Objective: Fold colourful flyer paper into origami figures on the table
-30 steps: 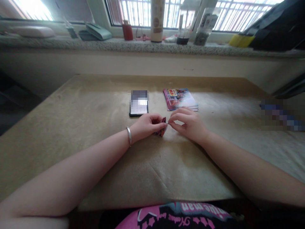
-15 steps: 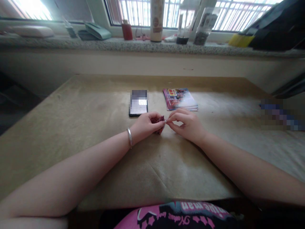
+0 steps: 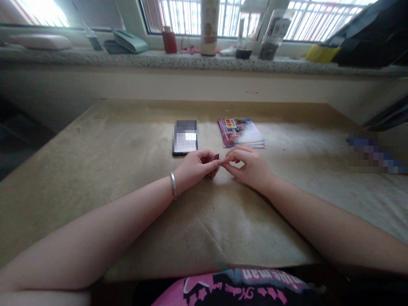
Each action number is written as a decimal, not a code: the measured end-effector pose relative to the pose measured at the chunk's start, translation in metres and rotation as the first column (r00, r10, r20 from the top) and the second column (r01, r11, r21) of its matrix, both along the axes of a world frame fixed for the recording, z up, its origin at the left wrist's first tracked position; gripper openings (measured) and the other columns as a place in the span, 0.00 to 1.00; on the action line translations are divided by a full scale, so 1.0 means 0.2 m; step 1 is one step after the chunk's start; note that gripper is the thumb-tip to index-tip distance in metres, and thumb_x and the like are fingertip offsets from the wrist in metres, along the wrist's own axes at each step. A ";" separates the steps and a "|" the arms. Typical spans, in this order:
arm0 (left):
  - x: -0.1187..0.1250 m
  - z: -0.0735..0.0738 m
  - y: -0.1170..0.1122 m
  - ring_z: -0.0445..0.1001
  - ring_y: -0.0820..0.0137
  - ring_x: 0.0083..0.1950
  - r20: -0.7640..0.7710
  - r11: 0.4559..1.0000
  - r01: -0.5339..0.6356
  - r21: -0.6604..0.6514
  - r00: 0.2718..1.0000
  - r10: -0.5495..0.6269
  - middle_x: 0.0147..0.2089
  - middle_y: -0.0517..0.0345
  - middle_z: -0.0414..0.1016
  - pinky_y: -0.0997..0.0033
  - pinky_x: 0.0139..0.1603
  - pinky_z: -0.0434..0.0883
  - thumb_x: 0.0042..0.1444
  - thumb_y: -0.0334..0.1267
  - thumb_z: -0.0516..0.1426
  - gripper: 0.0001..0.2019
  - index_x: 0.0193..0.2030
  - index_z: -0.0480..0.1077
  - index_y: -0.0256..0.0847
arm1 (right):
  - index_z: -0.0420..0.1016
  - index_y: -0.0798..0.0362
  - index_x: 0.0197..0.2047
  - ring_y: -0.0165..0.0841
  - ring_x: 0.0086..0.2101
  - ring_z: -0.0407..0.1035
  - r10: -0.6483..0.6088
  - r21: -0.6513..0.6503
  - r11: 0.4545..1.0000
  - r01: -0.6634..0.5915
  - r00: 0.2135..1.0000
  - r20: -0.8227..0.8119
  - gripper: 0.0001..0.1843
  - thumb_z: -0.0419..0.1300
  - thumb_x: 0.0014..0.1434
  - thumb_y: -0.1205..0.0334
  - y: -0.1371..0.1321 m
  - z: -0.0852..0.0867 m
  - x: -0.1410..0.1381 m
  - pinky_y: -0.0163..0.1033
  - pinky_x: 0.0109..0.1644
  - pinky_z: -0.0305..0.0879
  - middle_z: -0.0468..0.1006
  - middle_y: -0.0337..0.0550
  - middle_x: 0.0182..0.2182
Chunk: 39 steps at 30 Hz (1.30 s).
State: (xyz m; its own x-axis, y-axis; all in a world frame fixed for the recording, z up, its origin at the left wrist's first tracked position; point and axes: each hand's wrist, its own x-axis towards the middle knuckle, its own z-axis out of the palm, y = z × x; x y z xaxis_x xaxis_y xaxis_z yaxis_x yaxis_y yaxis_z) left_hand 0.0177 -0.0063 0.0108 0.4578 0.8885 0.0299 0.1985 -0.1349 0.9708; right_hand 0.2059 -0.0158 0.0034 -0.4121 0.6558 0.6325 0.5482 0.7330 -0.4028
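Observation:
My left hand [image 3: 198, 166], with a silver bangle at the wrist, is closed around a small folded piece of printed paper [image 3: 213, 169]. Red and pink colours show on it, and its lower folds stick out under the thumb. From the right, my right hand [image 3: 247, 165] meets it in a pinch, thumb and forefinger at the paper's edge by my left thumb tip. What lies right between those fingertips is too small to see well. Just beyond my right hand lies a stack of colourful flyers [image 3: 242, 132]. A phone [image 3: 185, 138] rests flat beyond my left hand.
The table [image 3: 143, 238] has a yellowish-brown cover. Behind it, a stone windowsill [image 3: 178, 62] carries a red bottle [image 3: 169, 40], a tall pale bottle [image 3: 209, 32], clear containers and a green case [image 3: 130, 41]. A blurred bluish item [image 3: 378, 153] lies at the right.
My right fingertips have shifted very slightly at the paper's edge, and the small white bit between the hands shows less. The phone and flyers have stayed put.

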 end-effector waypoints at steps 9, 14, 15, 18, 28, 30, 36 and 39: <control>0.00 0.00 0.00 0.64 0.79 0.22 0.031 0.999 -0.011 -0.034 0.999 0.012 0.22 0.64 0.66 0.79 0.22 0.63 0.48 0.44 0.61 0.14 0.26 0.64 0.36 | 0.70 0.51 0.28 0.29 0.29 0.65 -0.036 -0.177 0.984 0.026 0.998 -0.052 0.03 0.60 0.52 0.67 -0.01 0.01 -0.02 0.35 0.30 0.63 0.72 0.39 0.26; 0.00 0.00 0.00 0.63 0.79 0.22 0.049 1.000 -0.010 -0.028 0.999 0.012 0.22 0.64 0.65 0.80 0.22 0.62 0.49 0.42 0.60 0.13 0.26 0.63 0.37 | 0.72 0.53 0.28 0.29 0.28 0.66 -0.088 -0.372 0.927 0.038 0.989 -0.119 0.03 0.60 0.52 0.64 -0.02 0.01 -0.03 0.34 0.29 0.64 0.73 0.39 0.26; 0.00 0.00 0.00 0.63 0.79 0.22 0.049 1.000 -0.007 -0.028 0.999 0.008 0.22 0.64 0.65 0.80 0.22 0.62 0.50 0.42 0.60 0.13 0.26 0.62 0.37 | 0.72 0.53 0.28 0.29 0.27 0.66 -0.095 -0.383 0.923 0.042 0.988 -0.121 0.03 0.60 0.52 0.63 -0.02 0.01 -0.04 0.34 0.29 0.64 0.73 0.39 0.25; 0.00 0.00 0.00 0.63 0.79 0.21 0.051 0.999 0.009 -0.036 0.999 -0.007 0.21 0.65 0.64 0.80 0.22 0.61 0.50 0.43 0.60 0.13 0.26 0.62 0.37 | 0.71 0.53 0.28 0.29 0.27 0.66 -0.118 -0.385 0.921 0.063 0.986 -0.121 0.05 0.61 0.52 0.62 -0.03 0.00 -0.05 0.34 0.29 0.64 0.73 0.39 0.25; 0.01 0.02 0.00 0.65 0.78 0.24 0.061 0.999 -0.014 -0.029 0.998 0.015 0.23 0.62 0.68 0.79 0.25 0.63 0.49 0.43 0.61 0.12 0.30 0.69 0.35 | 0.71 0.52 0.29 0.29 0.27 0.63 -0.113 -0.238 0.966 0.105 0.993 -0.018 0.05 0.58 0.56 0.63 -0.06 0.03 -0.04 0.36 0.31 0.61 0.69 0.39 0.26; 0.01 0.02 0.00 0.65 0.78 0.23 0.073 0.999 -0.016 -0.033 0.997 0.018 0.22 0.63 0.67 0.79 0.24 0.63 0.49 0.43 0.61 0.12 0.30 0.68 0.35 | 0.71 0.52 0.29 0.29 0.27 0.63 -0.110 -0.240 0.965 0.103 0.994 -0.013 0.04 0.58 0.56 0.63 -0.06 0.03 -0.05 0.36 0.31 0.61 0.69 0.39 0.26; 0.01 0.01 0.00 0.63 0.80 0.21 0.107 0.999 -0.021 -0.049 0.994 0.026 0.20 0.65 0.65 0.80 0.22 0.60 0.50 0.42 0.61 0.12 0.28 0.65 0.36 | 0.71 0.52 0.28 0.29 0.28 0.65 -0.119 -0.328 0.941 0.086 0.990 -0.082 0.06 0.59 0.56 0.62 -0.05 0.00 -0.06 0.35 0.30 0.62 0.72 0.39 0.26; 0.01 0.00 0.00 0.64 0.79 0.22 0.171 0.995 -0.028 -0.091 0.984 0.044 0.21 0.65 0.65 0.80 0.23 0.62 0.47 0.42 0.62 0.12 0.29 0.65 0.36 | 0.72 0.53 0.28 0.28 0.26 0.65 -0.135 -0.426 0.902 0.067 0.982 -0.131 0.07 0.60 0.55 0.60 -0.04 -0.01 -0.07 0.35 0.29 0.62 0.72 0.38 0.25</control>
State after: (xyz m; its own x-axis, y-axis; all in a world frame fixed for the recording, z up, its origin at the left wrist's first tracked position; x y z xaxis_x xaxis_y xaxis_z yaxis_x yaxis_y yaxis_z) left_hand 0.0194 -0.0058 0.0113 0.4202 0.9071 0.0263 0.0304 -0.0430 0.9986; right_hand 0.1911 -0.0246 0.0020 -0.2499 0.9064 0.3406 0.5168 0.4224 -0.7447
